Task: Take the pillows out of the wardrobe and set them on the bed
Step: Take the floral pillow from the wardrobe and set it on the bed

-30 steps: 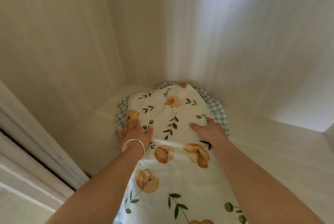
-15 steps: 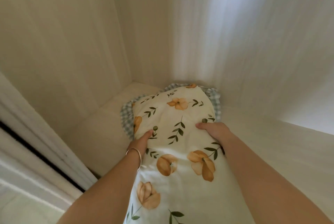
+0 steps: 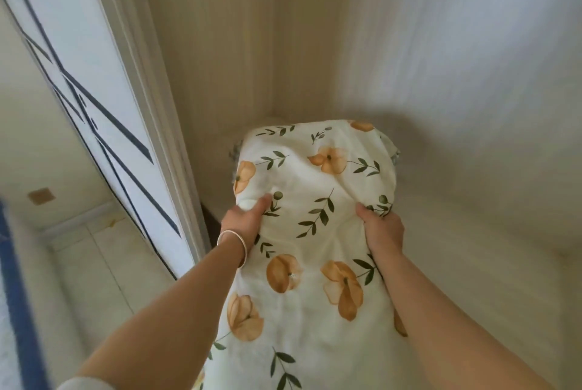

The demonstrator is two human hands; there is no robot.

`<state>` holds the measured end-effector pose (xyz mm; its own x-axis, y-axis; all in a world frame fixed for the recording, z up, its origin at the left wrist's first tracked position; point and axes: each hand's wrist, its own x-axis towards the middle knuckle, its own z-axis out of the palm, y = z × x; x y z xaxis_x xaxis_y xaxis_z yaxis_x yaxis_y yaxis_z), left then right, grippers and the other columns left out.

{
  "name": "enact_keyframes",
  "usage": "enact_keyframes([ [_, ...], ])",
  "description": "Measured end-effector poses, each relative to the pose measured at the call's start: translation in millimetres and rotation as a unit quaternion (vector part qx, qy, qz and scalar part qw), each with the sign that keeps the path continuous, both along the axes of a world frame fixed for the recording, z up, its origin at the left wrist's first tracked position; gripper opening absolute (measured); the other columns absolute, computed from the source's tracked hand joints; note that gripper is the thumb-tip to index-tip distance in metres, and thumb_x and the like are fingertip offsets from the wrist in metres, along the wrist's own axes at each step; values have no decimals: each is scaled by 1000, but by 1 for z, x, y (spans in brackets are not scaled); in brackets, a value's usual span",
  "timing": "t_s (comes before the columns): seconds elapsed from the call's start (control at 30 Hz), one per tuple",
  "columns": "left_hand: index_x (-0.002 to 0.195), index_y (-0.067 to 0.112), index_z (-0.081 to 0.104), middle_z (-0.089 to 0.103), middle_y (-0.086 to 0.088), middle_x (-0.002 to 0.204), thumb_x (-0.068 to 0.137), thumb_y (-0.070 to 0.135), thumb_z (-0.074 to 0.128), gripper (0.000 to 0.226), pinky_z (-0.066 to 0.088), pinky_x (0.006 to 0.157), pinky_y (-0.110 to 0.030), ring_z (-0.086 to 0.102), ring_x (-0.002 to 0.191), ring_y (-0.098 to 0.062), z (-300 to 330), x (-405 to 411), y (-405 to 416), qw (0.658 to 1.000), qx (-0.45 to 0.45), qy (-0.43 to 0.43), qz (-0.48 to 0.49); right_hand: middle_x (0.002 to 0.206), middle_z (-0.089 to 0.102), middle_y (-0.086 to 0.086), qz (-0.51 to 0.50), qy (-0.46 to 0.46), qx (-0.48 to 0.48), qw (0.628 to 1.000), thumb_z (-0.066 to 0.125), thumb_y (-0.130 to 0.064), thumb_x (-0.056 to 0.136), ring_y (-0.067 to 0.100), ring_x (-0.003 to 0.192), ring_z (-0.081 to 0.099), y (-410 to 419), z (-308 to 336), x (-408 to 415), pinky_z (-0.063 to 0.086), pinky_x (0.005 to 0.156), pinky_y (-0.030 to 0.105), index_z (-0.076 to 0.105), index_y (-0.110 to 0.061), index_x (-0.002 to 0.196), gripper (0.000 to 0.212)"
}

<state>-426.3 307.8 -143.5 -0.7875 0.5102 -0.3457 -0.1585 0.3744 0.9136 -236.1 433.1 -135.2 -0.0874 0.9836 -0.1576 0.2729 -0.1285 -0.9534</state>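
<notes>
A white pillow [image 3: 311,232] printed with orange flowers and green leaves fills the middle of the view, its far end raised inside the wardrobe [image 3: 441,90]. My left hand [image 3: 244,221], with a silver bangle on the wrist, grips the pillow's left side with the thumb on top. At the right side my right hand [image 3: 382,226] clutches the fabric. A sliver of blue checked trim shows at the pillow's far edges. Its near end runs out of the frame at the bottom.
The wardrobe's pale side and back panels close in around the pillow, with its shelf floor [image 3: 472,232] to the right. A white door [image 3: 104,100] with dark diagonal lines stands at the left. Pale tiled floor [image 3: 94,263] lies beyond it.
Both hands went from resting flat on the pillow to gripping its sides. The pillow has lifted off the shelf and come toward me, and my view has swung left to show the door.
</notes>
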Motion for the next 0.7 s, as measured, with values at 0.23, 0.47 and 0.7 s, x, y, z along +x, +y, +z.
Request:
enact_keyframes([
  [0.23, 102, 27, 63, 69, 2, 97, 67, 57, 66, 47, 51, 81, -35, 64, 88, -20, 23, 35, -60, 990, 122, 62, 32, 84, 61, 1, -26, 25, 113, 993, 62, -30, 83, 22, 81, 55, -57, 25, 26, 39, 72, 28, 63, -15, 88, 16],
  [0.47, 104, 23, 63, 66, 7, 90, 72, 52, 65, 43, 48, 78, -32, 63, 90, -21, 34, 59, -123, 977, 159, 137, 39, 66, 55, -1, -93, 54, 159, 981, 46, -46, 72, 25, 74, 56, -127, 26, 44, 41, 66, 30, 58, -9, 76, 39],
  [0.7, 108, 18, 66, 68, 5, 92, 59, 64, 56, 68, 49, 80, -29, 63, 91, -19, 35, 59, -202, 949, 186, 242, 73, 76, 58, 6, -102, 131, 185, 969, 36, -56, 63, 21, 76, 53, -202, 20, 20, 39, 68, 30, 61, -6, 82, 59],
])
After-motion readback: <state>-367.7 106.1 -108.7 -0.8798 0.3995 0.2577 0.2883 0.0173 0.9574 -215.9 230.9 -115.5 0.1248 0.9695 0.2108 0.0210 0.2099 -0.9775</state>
